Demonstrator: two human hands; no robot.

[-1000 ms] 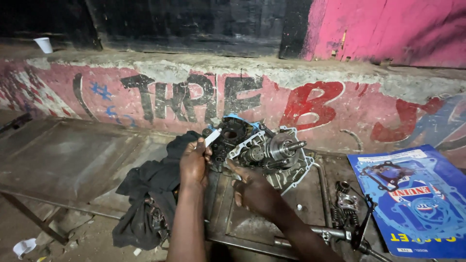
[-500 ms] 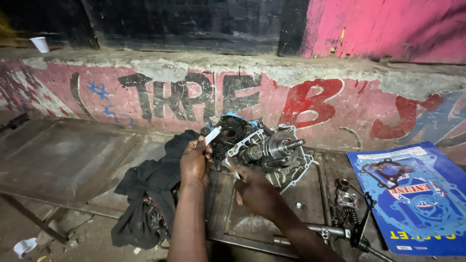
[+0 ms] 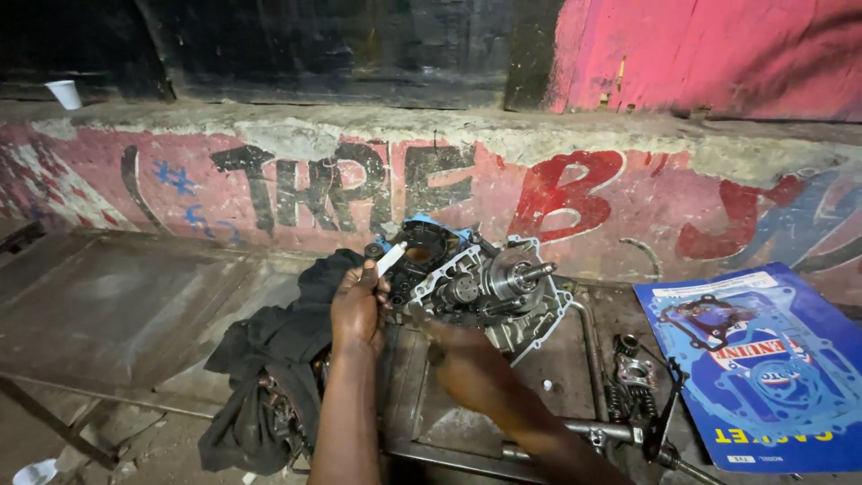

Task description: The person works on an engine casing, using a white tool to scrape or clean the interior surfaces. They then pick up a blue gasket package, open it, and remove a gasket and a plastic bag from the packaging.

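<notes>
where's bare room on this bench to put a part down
The flat metal sheet left of the black rag is bare. A small patch lies between the engine case and the loose metal parts. It is crowded around the left hand, the right hand and the blue gasket pack.

single head cam, worn by the person, angled down and forward over the forearms at close range onto the engine case (image 3: 480, 287) mid-frame, painted wall (image 3: 539, 180) straight behind it, metal counter (image 3: 117, 314) to its left, blue gasket packet (image 3: 763, 368) to its right, no second view.
</notes>
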